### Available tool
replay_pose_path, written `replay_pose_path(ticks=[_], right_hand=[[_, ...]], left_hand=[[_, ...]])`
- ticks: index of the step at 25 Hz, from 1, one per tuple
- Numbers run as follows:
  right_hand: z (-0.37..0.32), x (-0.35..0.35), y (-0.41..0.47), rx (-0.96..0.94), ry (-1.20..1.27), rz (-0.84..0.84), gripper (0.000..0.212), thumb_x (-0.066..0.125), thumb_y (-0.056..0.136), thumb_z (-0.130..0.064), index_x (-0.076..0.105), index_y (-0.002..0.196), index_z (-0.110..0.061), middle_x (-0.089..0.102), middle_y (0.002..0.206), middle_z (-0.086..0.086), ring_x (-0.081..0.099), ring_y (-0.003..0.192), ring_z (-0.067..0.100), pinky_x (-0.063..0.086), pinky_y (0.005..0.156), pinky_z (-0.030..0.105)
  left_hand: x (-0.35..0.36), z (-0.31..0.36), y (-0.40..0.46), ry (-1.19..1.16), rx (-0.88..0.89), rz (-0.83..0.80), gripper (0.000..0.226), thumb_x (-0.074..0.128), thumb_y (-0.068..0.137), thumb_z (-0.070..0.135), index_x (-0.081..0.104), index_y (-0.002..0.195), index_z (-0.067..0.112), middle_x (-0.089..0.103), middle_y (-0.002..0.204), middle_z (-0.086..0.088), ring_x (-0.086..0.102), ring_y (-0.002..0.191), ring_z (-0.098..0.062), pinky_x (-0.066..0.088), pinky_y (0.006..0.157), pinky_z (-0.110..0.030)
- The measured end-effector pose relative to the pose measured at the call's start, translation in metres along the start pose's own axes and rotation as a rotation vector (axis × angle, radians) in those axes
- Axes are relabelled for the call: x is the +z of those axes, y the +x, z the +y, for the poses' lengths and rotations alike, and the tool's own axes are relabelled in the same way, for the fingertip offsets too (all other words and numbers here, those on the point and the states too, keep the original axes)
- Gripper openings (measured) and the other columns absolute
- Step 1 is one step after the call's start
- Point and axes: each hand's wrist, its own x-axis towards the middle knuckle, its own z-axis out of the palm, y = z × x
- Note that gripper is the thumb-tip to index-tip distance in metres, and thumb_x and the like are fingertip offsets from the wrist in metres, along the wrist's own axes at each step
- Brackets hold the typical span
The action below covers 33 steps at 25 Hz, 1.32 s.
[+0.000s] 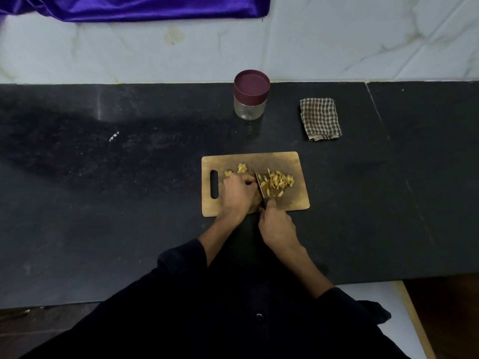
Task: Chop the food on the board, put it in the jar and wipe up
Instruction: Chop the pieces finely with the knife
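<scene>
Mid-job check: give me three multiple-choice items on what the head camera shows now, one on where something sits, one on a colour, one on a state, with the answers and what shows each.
1. Where is the checked cloth relative to the jar?
A. To its right on the counter
B. On the cutting board
C. Under the jar

2. What colour is the jar's lid?
A. Green
B. Maroon
C. White

3. What state is the jar in?
A. Open and full
B. Tipped on its side
C. Upright, lidded, looking empty

Answers:
1. A: the folded cloth lies apart from the jar, to its right, beyond the cutting board.
2. B: the lid reads dark reddish purple.
3. C: the lid sits on top, and the clear glass shows nothing inside; the cut pieces lie on the board, where the right hand holds the knife and the left hand steadies food.
</scene>
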Motion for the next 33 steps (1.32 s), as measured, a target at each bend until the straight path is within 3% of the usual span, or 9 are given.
replay_pose_path(ticks=[3,6,8,15,18,21,24,29,33], right_hand=[[-0.002,0.002,0.000,0.014,-0.019,0.004,0.022,0.039,0.105,-0.026,0.043,0.119,-0.011,0.063,0.110,0.014,0.063,0.102,0.031,0.048,0.076,0.042],[-0.003,0.004,0.000,0.008,-0.046,0.012,0.020,0.038,0.104,-0.023,0.042,0.119,-0.009,0.064,0.111,0.017,0.063,0.104,0.034,0.047,0.078,0.043],[-0.003,0.005,0.000,0.023,-0.060,0.007,0.020,0.037,0.104,-0.020,0.041,0.120,-0.008,0.063,0.113,0.018,0.062,0.106,0.035,0.046,0.078,0.043],[-0.011,-0.004,0.005,0.075,-0.058,-0.080,0.028,0.038,0.101,-0.016,0.044,0.126,-0.004,0.059,0.121,0.018,0.058,0.112,0.035,0.046,0.085,0.044],[0.001,-0.011,0.008,0.041,0.094,-0.139,0.027,0.038,0.104,-0.026,0.048,0.120,-0.006,0.062,0.106,0.016,0.064,0.083,0.028,0.051,0.064,0.037],[0.011,-0.018,0.005,0.038,0.253,-0.143,0.026,0.038,0.105,-0.033,0.048,0.109,-0.010,0.060,0.085,0.013,0.055,0.049,0.018,0.040,0.037,0.027],[0.019,-0.015,-0.002,0.024,0.287,-0.080,0.022,0.039,0.104,-0.035,0.049,0.101,-0.015,0.060,0.086,0.011,0.054,0.056,0.019,0.042,0.046,0.031],[0.025,-0.009,-0.016,-0.020,0.141,-0.096,0.029,0.040,0.104,-0.036,0.053,0.115,-0.013,0.065,0.107,0.013,0.063,0.099,0.030,0.052,0.085,0.044],[0.022,-0.001,-0.023,-0.078,0.023,-0.127,0.029,0.039,0.104,-0.036,0.051,0.117,-0.013,0.064,0.109,0.010,0.062,0.102,0.028,0.049,0.083,0.041]], left_hand=[[-0.002,-0.002,-0.006,0.039,0.076,-0.008,0.015,0.060,0.087,0.007,0.075,0.085,0.010,0.072,0.085,-0.001,0.064,0.070,-0.012,0.055,0.069,-0.032],[-0.004,-0.004,-0.017,0.154,0.170,-0.017,0.022,0.055,0.092,0.008,0.071,0.107,0.010,0.062,0.113,-0.005,0.061,0.091,-0.016,0.045,0.078,-0.020],[-0.003,-0.005,-0.021,0.253,0.204,-0.038,0.029,0.050,0.095,0.011,0.065,0.120,0.013,0.054,0.124,-0.007,0.057,0.102,-0.019,0.041,0.084,-0.024],[-0.002,-0.008,-0.021,0.415,0.266,-0.110,0.033,0.042,0.098,0.012,0.057,0.127,0.010,0.046,0.128,-0.009,0.060,0.094,-0.026,0.046,0.074,-0.031],[-0.002,-0.007,-0.022,0.449,0.283,-0.117,0.034,0.043,0.099,0.015,0.054,0.130,0.010,0.044,0.129,-0.007,0.061,0.092,-0.024,0.047,0.074,-0.029],[-0.003,-0.008,-0.023,0.407,0.282,-0.118,0.035,0.047,0.097,0.012,0.054,0.131,0.009,0.045,0.129,-0.008,0.059,0.097,-0.025,0.049,0.080,-0.032],[-0.005,-0.011,-0.020,0.221,0.270,-0.065,0.036,0.048,0.093,0.003,0.059,0.126,0.009,0.052,0.127,-0.009,0.058,0.105,-0.023,0.045,0.089,-0.026],[-0.014,-0.018,-0.010,0.043,0.214,-0.026,0.040,0.044,0.091,-0.007,0.061,0.125,0.007,0.054,0.120,-0.009,0.057,0.105,-0.018,0.040,0.090,-0.013],[-0.017,-0.027,-0.007,0.023,0.216,-0.001,0.041,0.044,0.090,-0.009,0.061,0.124,0.006,0.056,0.115,-0.007,0.057,0.103,-0.015,0.042,0.090,-0.014]])
